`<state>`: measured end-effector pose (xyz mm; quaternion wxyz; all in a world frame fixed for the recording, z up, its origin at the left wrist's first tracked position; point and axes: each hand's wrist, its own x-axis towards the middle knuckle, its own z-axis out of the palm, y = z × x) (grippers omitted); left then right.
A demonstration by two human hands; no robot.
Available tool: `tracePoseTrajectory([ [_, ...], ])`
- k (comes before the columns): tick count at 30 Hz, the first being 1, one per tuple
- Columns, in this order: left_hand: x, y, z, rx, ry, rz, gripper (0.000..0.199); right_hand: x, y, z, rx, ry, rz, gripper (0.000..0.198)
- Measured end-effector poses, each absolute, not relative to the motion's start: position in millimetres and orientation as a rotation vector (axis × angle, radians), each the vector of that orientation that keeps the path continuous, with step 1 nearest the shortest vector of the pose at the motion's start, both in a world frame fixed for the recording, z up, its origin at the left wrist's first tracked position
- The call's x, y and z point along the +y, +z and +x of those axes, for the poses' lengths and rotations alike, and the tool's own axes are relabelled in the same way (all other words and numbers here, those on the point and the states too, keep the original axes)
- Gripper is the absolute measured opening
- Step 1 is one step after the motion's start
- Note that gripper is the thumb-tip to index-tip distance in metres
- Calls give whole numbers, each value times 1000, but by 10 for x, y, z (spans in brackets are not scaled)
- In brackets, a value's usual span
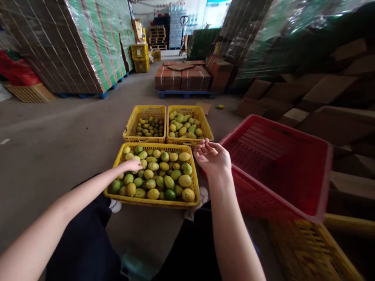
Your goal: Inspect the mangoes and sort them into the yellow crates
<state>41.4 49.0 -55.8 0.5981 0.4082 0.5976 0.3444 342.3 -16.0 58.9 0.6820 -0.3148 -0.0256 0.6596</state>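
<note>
A yellow crate (152,201) filled with green and yellow lemons (169,182) stands on the floor between my feet. My left hand (133,165) reaches over its left half, fingers curled down among the fruit; what they hold, if anything, is hidden. Just off the crate's right rim, my right hand (213,157) is raised palm up, its fingers apart and slightly bent, with nothing in it. Behind stand two more yellow crates: the left one (129,128) with smaller fruit, the right one (206,124) with larger yellow-green lemons.
A red crate (281,199) stands close on my right, above another yellow crate (313,249). Cardboard boxes (328,89) are heaped beyond it. Ahead, a blue pallet (187,94) bears strapped cartons. Wrapped stacks (96,43) rise at both sides. One lemon (220,106) lies on the floor.
</note>
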Motion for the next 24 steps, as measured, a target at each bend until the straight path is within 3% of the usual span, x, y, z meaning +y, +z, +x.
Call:
tracePoseTrajectory([
  [5,519,-691,282,1532,709,1161,39,-132,621,3314,4,1497,-699,19],
  [11,659,-958,801,1545,649,1362,33,-105,539,3233,-88,1508,-711,17],
  [17,567,-1259,1144,1619,564,1421,46,-50,564,3174,-51,1495,-737,14],
  [21,652,-1123,1027,1634,494,1461,46,1,564,3069,19,1543,-797,15],
  [24,799,-734,869,1630,409,1516,42,13,513,2900,-32,1594,-843,14],
])
